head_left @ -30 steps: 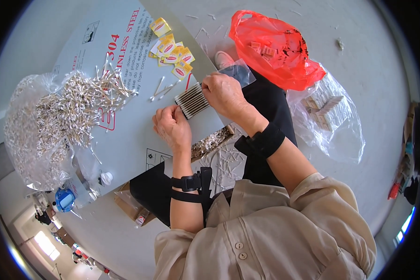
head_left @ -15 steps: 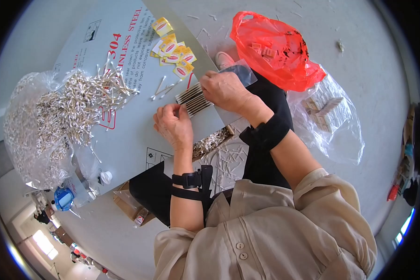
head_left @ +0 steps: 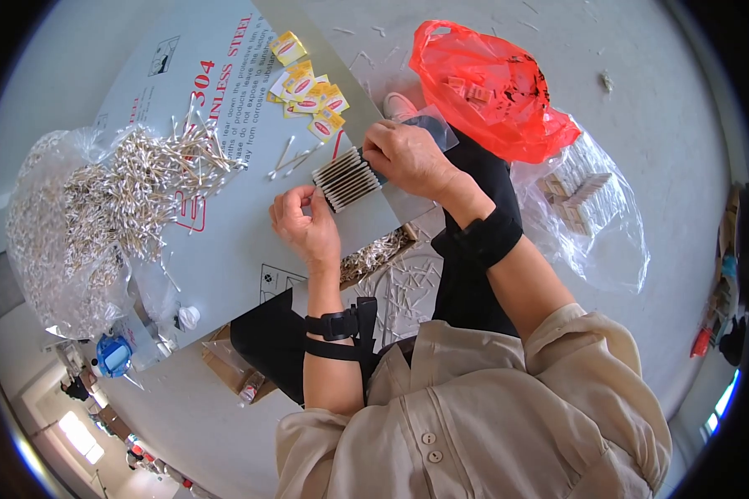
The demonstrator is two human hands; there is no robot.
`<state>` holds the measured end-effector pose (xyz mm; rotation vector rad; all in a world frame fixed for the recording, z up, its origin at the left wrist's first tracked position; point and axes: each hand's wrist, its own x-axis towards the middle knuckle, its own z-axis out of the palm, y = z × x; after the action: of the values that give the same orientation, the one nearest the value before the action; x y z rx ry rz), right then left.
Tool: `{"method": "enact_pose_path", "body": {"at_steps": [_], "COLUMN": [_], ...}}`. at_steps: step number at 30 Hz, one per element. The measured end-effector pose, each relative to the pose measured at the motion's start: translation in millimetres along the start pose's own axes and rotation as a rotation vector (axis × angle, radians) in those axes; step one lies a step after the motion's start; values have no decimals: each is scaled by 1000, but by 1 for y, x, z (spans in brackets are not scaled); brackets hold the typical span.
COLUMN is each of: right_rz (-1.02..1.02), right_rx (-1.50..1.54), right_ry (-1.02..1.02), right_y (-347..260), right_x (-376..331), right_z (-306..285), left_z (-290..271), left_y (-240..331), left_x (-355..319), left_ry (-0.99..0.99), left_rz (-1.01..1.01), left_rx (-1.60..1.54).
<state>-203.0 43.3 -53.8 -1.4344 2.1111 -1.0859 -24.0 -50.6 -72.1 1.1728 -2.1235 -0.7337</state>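
Observation:
A flat row of cotton swabs (head_left: 346, 180) with white tips and dark sticks lies side by side near the table's right edge. At its left end is my left hand (head_left: 306, 226), fingers curled and thumb against forefinger; anything between them is hidden. My right hand (head_left: 412, 160) is closed at the row's right end. From behind its knuckles sticks out a clear plastic bag (head_left: 434, 126), which its fingers seem to grip; the fingertips are partly hidden. A few loose swabs (head_left: 290, 160) lie just beyond the row.
A big heap of swabs (head_left: 133, 187) spills from a clear bag on the grey-blue table (head_left: 233, 249). Yellow-and-white small packets (head_left: 312, 98) lie at the far edge. Right, on the floor, are a red plastic bag (head_left: 483, 91) and a clear bag of white packs (head_left: 587, 200).
My right hand has drawn slightly up and right, baring more of the swab row. My left hand has slid a little left, off the row's near end.

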Motion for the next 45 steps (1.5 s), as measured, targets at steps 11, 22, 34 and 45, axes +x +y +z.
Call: {"method": "enact_pose_path", "body": {"at_steps": [11, 22, 34, 45], "right_rz": [-80, 368, 495, 261], "right_rx": [-220, 262, 1291, 1247], "right_ry": [-7, 262, 208, 166], "right_y": [2, -12, -50, -69], "right_x": [3, -31, -38, -43], "right_z": [9, 5, 19, 5], "left_z": [1, -5, -28, -34], "left_y": [30, 18, 39, 43], "left_x": [26, 34, 21, 8], "left_ry": [-304, -309, -385, -435], "left_rz": [348, 508, 401, 79], "left_rx": [318, 194, -125, -541]}}
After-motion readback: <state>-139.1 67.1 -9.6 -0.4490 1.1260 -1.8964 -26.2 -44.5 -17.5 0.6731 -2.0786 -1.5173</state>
